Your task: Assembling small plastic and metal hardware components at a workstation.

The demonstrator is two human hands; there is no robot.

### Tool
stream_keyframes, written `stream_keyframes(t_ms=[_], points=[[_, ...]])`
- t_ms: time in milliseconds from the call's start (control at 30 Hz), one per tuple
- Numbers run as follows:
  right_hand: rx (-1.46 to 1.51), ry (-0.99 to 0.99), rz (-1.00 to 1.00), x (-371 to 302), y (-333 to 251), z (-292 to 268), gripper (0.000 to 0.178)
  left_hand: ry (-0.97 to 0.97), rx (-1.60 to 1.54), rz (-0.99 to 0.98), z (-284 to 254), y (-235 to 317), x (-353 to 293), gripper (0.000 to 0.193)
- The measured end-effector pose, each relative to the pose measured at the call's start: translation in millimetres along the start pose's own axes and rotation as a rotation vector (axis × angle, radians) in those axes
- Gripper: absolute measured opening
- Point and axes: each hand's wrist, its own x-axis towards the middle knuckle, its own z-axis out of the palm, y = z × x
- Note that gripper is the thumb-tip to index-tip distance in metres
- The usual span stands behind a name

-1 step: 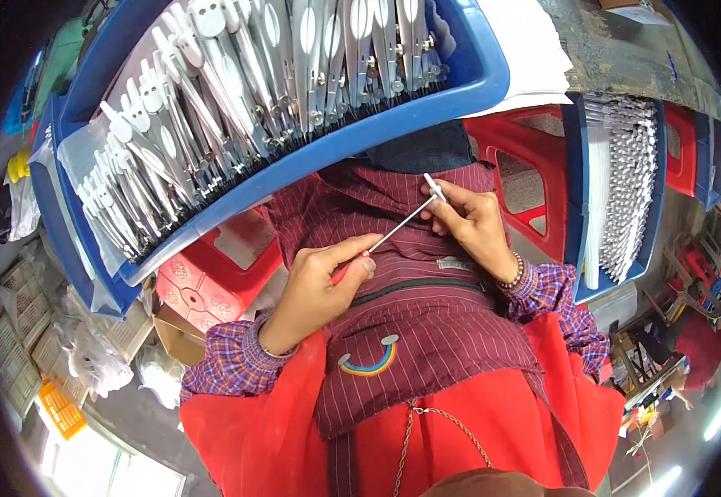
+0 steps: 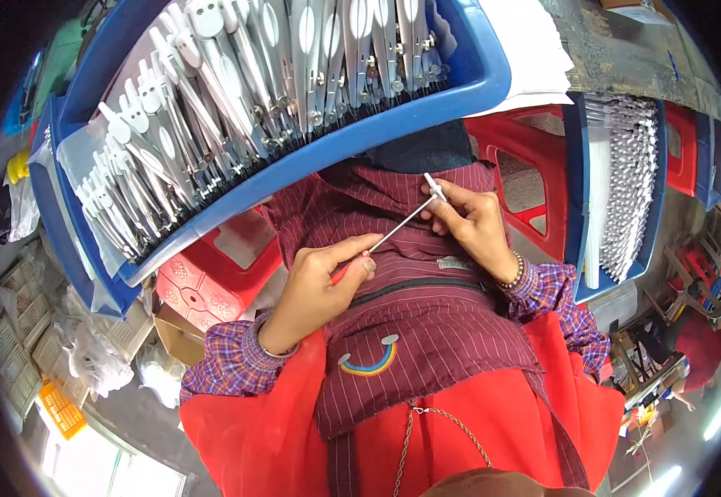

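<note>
Thin metal rod (image 2: 400, 227) near blue bin (image 2: 427, 108)
Left hand (image 2: 315, 283) curled round its red end (image 2: 341, 274), right hand (image 2: 476, 228) pinching white piece (image 2: 434, 186)

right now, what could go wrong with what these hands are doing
The thin metal rod in the left hand points at the right hand, so a slip might jab its fingers.
The small white part, pinched over the apron, could drop.
</note>
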Motion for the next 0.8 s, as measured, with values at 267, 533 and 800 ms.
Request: stream_keyframes(t_ms=[267,533,800], points=[[-0.118,0.036,-0.094,0.3,-3.0,0.4,0.027,-0.171,-0.491,-0.418,-14.1,14.7,6.1,0.035],[-0.188,0.05,-0.135,0.6,2.5,1.3,0.027,-0.26,-0.817,-0.658,-25.0,22.0,13.0,0.036],[-0.244,0.143,-0.28,1.7,1.3,10.1,0.023,-0.155,-0.601,-0.696,-18.2,31.1,15.6,0.035]])
